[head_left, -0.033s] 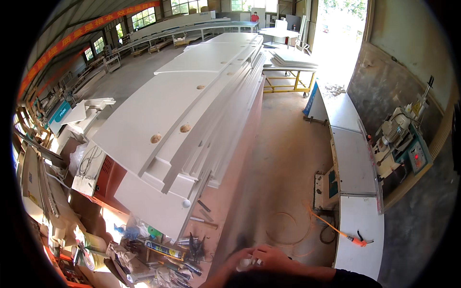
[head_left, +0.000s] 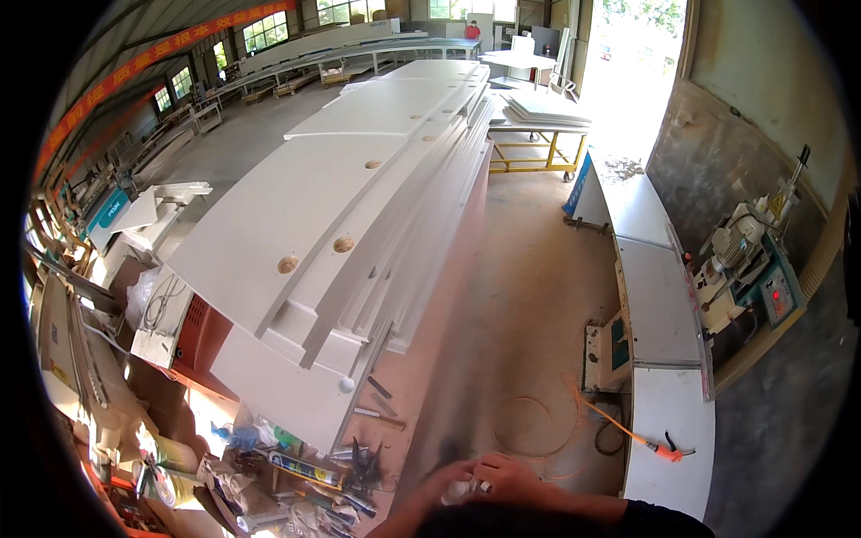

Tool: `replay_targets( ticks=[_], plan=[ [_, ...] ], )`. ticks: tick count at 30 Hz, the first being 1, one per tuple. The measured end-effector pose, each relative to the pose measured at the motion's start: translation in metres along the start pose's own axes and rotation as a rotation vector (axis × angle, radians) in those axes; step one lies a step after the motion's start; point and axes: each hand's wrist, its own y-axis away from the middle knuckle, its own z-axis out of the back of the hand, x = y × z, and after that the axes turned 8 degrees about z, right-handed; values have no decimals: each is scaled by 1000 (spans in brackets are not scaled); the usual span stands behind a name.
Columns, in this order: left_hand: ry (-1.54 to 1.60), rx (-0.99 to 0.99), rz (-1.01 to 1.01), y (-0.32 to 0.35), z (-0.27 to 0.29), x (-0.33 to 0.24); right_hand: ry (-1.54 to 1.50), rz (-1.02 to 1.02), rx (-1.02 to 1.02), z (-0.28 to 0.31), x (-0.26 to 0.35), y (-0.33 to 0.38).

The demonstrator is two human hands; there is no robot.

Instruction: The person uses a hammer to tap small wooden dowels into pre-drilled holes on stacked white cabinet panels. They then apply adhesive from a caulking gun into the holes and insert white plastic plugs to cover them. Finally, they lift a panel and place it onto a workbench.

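Both my hands are together at the lower edge, close in front of my body. My left hand (head_left: 439, 487) and my right hand (head_left: 513, 482) are closed, with the fingers meeting around something small and whitish (head_left: 459, 490). Its kind is too covered by the fingers to make out. Ahead and to the left lies a long stack of white panels (head_left: 260, 224) with round holes near their edges. The nearest panel (head_left: 287, 381) ends a little left of my hands. Several hand tools and a printed tube (head_left: 305, 468) lie by that end.
To the right runs a low bench (head_left: 668, 439) with an orange air gun (head_left: 662, 450) on it. A boring machine (head_left: 744, 255) stands against the wall. An orange hose (head_left: 529, 453) coils on the floor. A yellow-framed cart (head_left: 538, 152) and a person in red (head_left: 473, 30) are farther off.
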Motion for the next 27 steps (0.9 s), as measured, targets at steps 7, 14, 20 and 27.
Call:
replay_targets(
  ticks=[7,14,20,27],
  plan=[
    [-338,-123,-37,-23,12,-81,-27,1,-143,46,-26,-60],
    [-467,-131,-20,-57,13,-170,-287,11,-319,73,-103,-101],
    [-379,-82,-71,-126,9,-263,-287,173,-401,119,-203,-139],
    [-452,-42,0,-276,49,-369,-536,150,-510,213,-374,-185]
  ],
)
